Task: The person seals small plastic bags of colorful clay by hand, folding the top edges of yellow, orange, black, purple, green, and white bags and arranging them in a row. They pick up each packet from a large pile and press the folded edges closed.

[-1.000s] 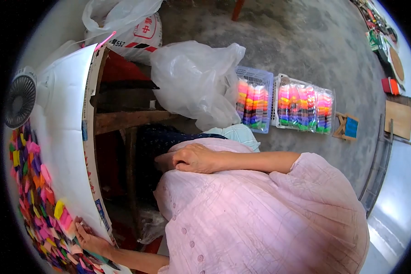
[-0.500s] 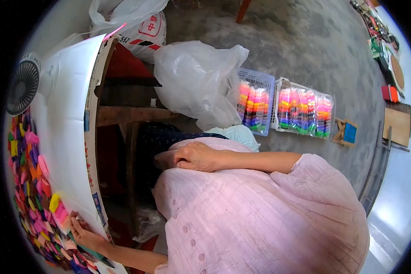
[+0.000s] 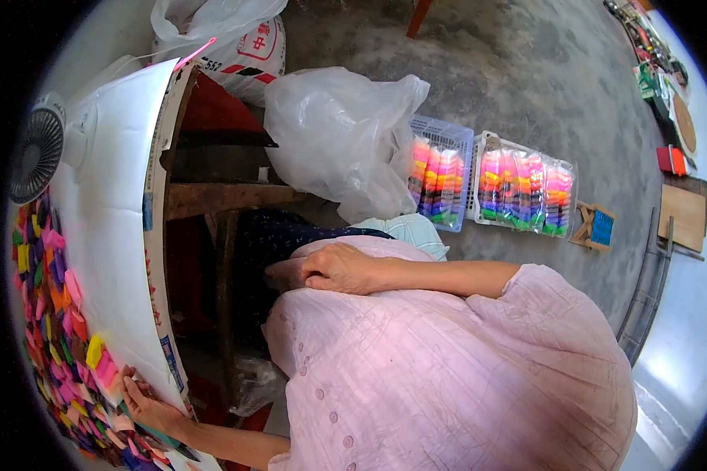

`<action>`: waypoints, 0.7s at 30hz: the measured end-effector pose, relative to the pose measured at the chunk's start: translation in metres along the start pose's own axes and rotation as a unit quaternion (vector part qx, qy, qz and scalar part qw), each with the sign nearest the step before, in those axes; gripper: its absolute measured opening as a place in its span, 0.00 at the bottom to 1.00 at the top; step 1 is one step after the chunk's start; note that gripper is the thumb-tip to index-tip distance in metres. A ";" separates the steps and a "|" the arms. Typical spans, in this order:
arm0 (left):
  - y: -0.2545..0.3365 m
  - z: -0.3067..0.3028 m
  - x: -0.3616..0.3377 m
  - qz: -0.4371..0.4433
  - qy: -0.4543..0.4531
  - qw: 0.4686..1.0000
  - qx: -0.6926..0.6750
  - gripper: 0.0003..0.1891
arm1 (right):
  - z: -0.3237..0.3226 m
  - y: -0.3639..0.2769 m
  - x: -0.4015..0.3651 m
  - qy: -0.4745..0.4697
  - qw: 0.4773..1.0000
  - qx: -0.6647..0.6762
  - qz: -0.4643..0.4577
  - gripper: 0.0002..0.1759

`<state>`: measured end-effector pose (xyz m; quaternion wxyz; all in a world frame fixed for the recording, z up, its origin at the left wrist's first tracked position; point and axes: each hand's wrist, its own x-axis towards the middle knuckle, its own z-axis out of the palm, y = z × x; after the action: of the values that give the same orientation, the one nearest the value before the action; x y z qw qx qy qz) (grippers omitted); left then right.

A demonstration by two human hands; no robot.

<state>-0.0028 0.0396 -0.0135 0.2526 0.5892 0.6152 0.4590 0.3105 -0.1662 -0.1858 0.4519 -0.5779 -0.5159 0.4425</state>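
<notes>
My left hand [image 3: 145, 404] is at the table edge, lower left, with its fingers curled against a small row of coloured packets [image 3: 106, 370] in yellow, pink and peach. The palm side is turned away, so its grip shows only in part. Beside it spreads a large heap of small coloured packets [image 3: 55, 337] in many colours. My right hand [image 3: 338, 267] rests closed on the lap, on the pink shirt [image 3: 448, 369]. The inside of its fingers is hidden, so whatever it holds, if anything, cannot be seen.
A white-covered table [image 3: 114, 212] carries a small fan [image 3: 39, 145]. On the floor are a clear plastic bag [image 3: 330, 133], a printed sack [image 3: 251, 59], and a blue basket [image 3: 448, 133] and a white basket [image 3: 487, 141] with bagged coloured packets. A wooden stool [image 3: 593, 226] stands nearby.
</notes>
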 end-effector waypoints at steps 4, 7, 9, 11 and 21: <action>0.002 0.000 -0.002 0.006 0.002 1.000 0.021 0.13 | -0.001 0.001 0.000 -0.019 0.999 -0.028 0.002 0.11; 0.008 0.004 -0.005 -0.001 0.010 1.000 0.023 0.13 | 0.000 0.004 0.001 -0.029 0.999 -0.031 0.010 0.11; 0.009 0.004 -0.006 -0.005 0.013 0.999 0.029 0.13 | -0.001 0.003 0.001 -0.027 0.999 -0.026 0.007 0.11; 0.008 0.003 -0.005 -0.003 0.012 0.999 0.044 0.13 | -0.001 0.003 0.001 -0.027 0.999 -0.022 0.002 0.11; -0.011 0.000 -0.001 0.023 0.000 1.000 -0.008 0.10 | -0.019 -0.018 0.021 -0.037 0.998 -0.049 -0.034 0.11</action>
<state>-0.0085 0.0402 -0.0235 0.2469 0.6013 0.5973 0.4698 0.3273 -0.1457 -0.1650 0.4182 -0.5649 -0.5727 0.4218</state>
